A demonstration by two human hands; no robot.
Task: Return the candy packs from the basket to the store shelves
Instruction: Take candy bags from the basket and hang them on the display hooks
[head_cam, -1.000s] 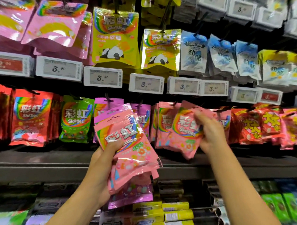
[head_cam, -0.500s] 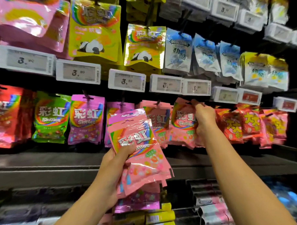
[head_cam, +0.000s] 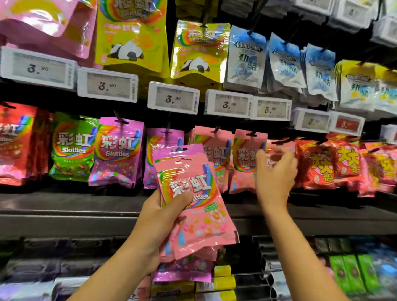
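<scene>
**Pink packs in the left hand, their peg up and to the right**

The stack of packs (head_cam: 195, 209) sits fanned in the left hand (head_cam: 159, 221), thumb curled over the front of the top pink pack and fingers behind. The packs stand roughly upright, long axis vertical and tipped a little to the right, hang-holes at the top. A purple pack shows at the back and bottom of the stack.

The matching pink row (head_cam: 245, 162) hangs on the shelf just above and to the right of the stack, beyond its top edge. The right hand (head_cam: 274, 172) is up against that row, fingers loosely spread and holding nothing that can be made out, though blur hides its fingertips. It is the nearer hand to the peg; the left is lower and in front.

My reading: the next pack has to travel up and rightward, hole leading. The purple row (head_cam: 119, 153) hangs to the left, likely where the purple pack belongs.
</scene>
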